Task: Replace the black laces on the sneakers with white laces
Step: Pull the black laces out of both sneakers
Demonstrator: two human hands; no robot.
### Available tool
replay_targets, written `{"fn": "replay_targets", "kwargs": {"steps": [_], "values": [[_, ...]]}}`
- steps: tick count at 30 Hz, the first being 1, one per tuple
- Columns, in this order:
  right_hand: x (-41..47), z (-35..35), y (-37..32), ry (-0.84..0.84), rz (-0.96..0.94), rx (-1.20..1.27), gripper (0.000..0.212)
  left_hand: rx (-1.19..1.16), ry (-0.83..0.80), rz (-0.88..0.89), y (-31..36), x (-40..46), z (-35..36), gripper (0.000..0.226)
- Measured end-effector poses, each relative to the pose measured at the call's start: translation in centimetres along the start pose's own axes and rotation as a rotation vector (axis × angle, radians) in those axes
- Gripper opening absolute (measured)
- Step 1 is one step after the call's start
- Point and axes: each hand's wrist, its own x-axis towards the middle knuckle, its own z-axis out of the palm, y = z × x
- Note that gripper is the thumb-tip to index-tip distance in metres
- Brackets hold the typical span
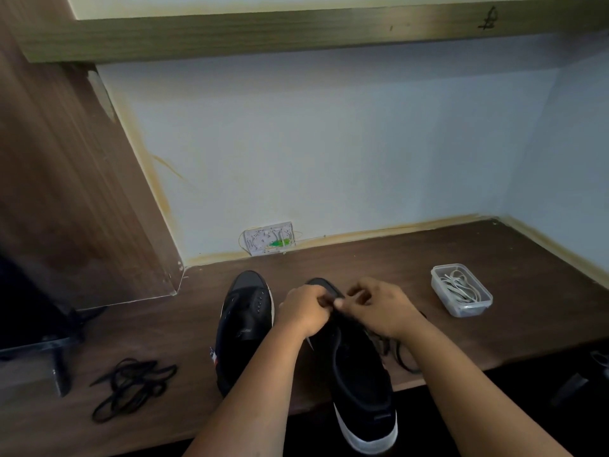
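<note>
Right sneaker (354, 367) on table (494, 258): black lace (400, 356) pinched at toe end by both hands, left hand (304, 313) and right hand (379, 306), fingertips together.

Two sneakers (245, 328) (357, 374), two hands (306, 313) (382, 308), one tub (461, 290) of white laces (458, 286), one black lace pile (131, 387) left of the sneakers.

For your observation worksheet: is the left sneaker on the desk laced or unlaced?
Unlaced. The left sneaker shows bare eyelets with no lace through them, and a loose black lace lies in a heap on the desk beside it.
</note>
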Motion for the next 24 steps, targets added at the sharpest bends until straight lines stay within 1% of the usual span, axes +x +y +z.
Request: {"fn": "replay_targets", "kwargs": {"steps": [2, 3, 5, 7, 9, 11, 12, 14, 15, 16, 17, 18, 19, 21, 22, 23, 24], "values": [[-0.8, 0.3, -1.3, -0.146, -0.022, -0.071, 0.063, 0.002, -0.024, -0.029, 0.2, -0.3, 0.0, 0.011], [-1.0, 0.5, -1.5, -0.152, -0.029, -0.116, 0.066, 0.013, -0.035, -0.027, 0.5, -0.4, 0.0, 0.011], [-1.0, 0.7, -1.5, -0.075, -0.025, -0.15, 0.057, 0.04, -0.06, -0.039, 1.1, -0.5, 0.4, 0.007], [-0.7, 0.6, -1.0, -0.042, -0.015, -0.138, 0.043, -0.077, -0.043, -0.077, 1.2, -0.4, 0.9, 0.016], [-0.4, 0.3, -0.2, -0.051, 0.015, -0.116, 0.036, -0.338, -0.015, -0.142, 1.5, -0.5, 0.5, 0.019], [0.0, -0.2, 0.7, -0.046, 0.079, -0.076, 0.035, -0.712, 0.024, -0.287, 1.7, -0.9, -0.5, 0.024], [0.1, -0.4, 1.2, -0.037, 0.114, -0.061, 0.035, -0.931, 0.089, -0.387, 1.7, -1.1, -1.2, 0.026], [0.4, -0.6, 1.8, -0.028, 0.172, -0.024, 0.036, -1.362, 0.277, -0.552, 1.0, -1.2, -2.4, 0.023], [0.6, -0.5, 2.0, -0.03, 0.19, 0.009, 0.037, -1.478, 0.355, -0.595, 0.5, -1.1, -2.6, 0.021], [0.7, -0.4, 2.1, -0.033, 0.199, 0.04, 0.037, -1.486, 0.393, -0.593, 0.3, -1.2, -2.7, 0.02], [0.8, -0.2, 2.2, -0.034, 0.2, 0.056, 0.036, -1.4, 0.404, -0.559, 0.5, -1.5, -2.9, 0.019], [0.9, 0.0, 2.1, -0.034, 0.194, 0.057, 0.034, -1.221, 0.401, -0.486, 0.7, -1.7, -3.0, 0.019], [0.9, 0.1, 2.0, -0.034, 0.184, 0.054, 0.032, -0.959, 0.405, -0.394, 0.9, -1.8, -2.9, 0.022], [1.0, 0.3, 2.0, -0.033, 0.164, 0.048, 0.034, -0.302, 0.456, -0.198, 0.7, -1.7, -2.1, 0.028], [1.0, 0.4, 1.9, -0.032, 0.158, 0.047, 0.035, -0.024, 0.512, -0.094, 0.7, -1.6, -1.9, 0.023], [0.9, 0.4, 1.9, -0.031, 0.152, 0.046, 0.035, 0.134, 0.534, 0.006, 0.7, -1.6, -1.7, 0.017], [0.8, 0.4, 1.9, -0.031, 0.145, 0.044, 0.036, 0.223, 0.51, 0.099, 1.0, -1.5, -1.4, 0.022]]}}
